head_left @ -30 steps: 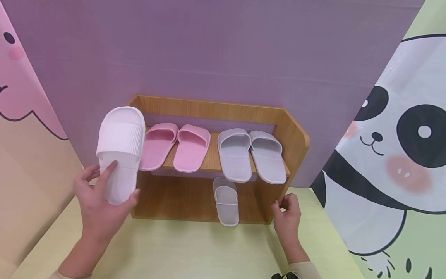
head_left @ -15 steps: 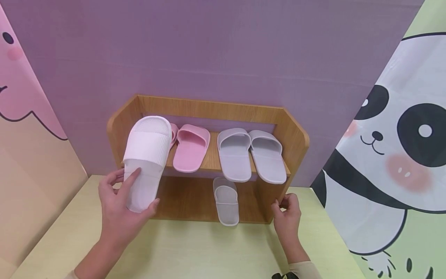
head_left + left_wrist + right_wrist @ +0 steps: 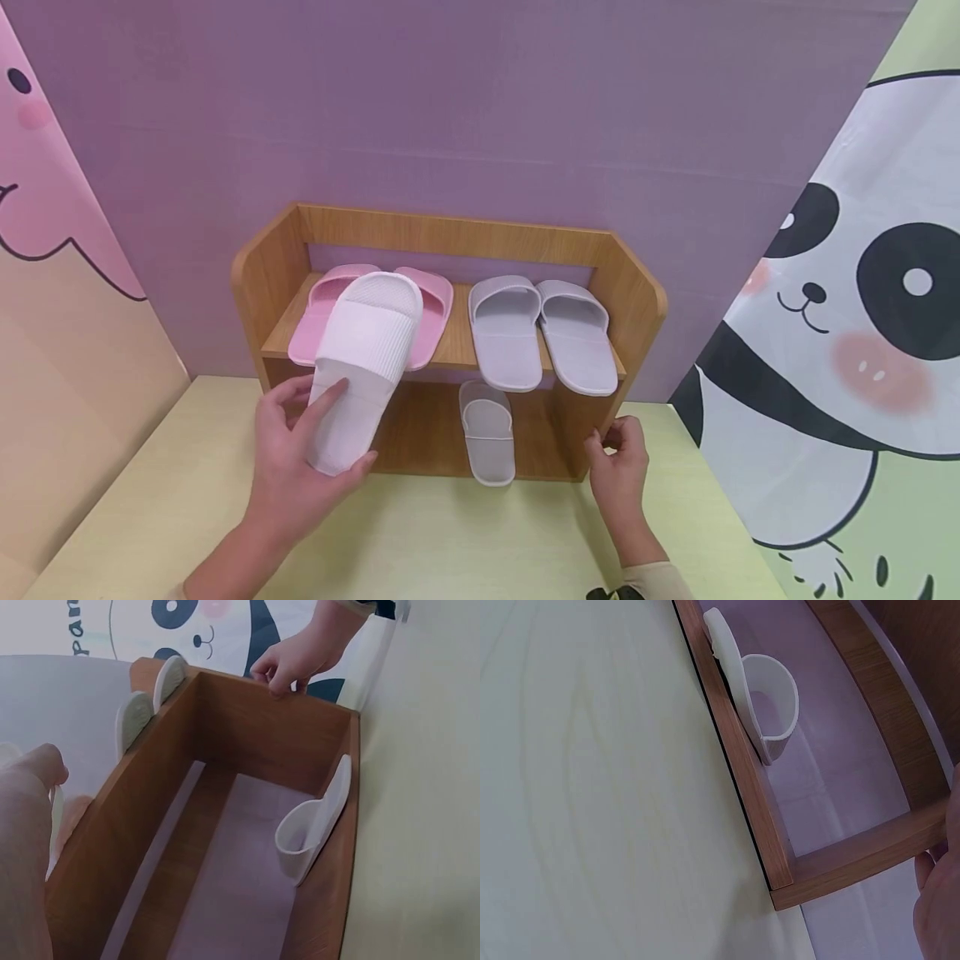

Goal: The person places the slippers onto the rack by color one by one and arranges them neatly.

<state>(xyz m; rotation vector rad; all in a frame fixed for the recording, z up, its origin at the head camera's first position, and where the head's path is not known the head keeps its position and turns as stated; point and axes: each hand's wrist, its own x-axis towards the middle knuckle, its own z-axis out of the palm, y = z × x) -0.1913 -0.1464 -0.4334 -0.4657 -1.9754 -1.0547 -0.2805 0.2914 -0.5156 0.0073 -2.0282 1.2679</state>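
Observation:
My left hand [image 3: 300,467] grips a white ribbed slipper [image 3: 367,342] by its heel end, thumb on one side and fingers on the other. The slipper is raised before the upper shelf of a wooden shoe rack [image 3: 453,225] and partly covers two pink slippers [image 3: 322,308]. My right hand [image 3: 618,458] pinches the front edge of the rack's right side panel, low down. On the lower shelf lies a single light slipper [image 3: 489,442], its heel reaching over the front edge; it shows side-on in the left wrist view.
Two pale grey slippers [image 3: 510,342] stand on the upper shelf's right half. The rack sits on a pale wood-grain table [image 3: 442,533] against a purple wall [image 3: 450,100]. A panda picture [image 3: 840,333] covers the right side wall.
My left hand has carried the white slipper rightward and a little lower, from the rack's left end to in front of the pink pair. My right hand stays at the side panel.

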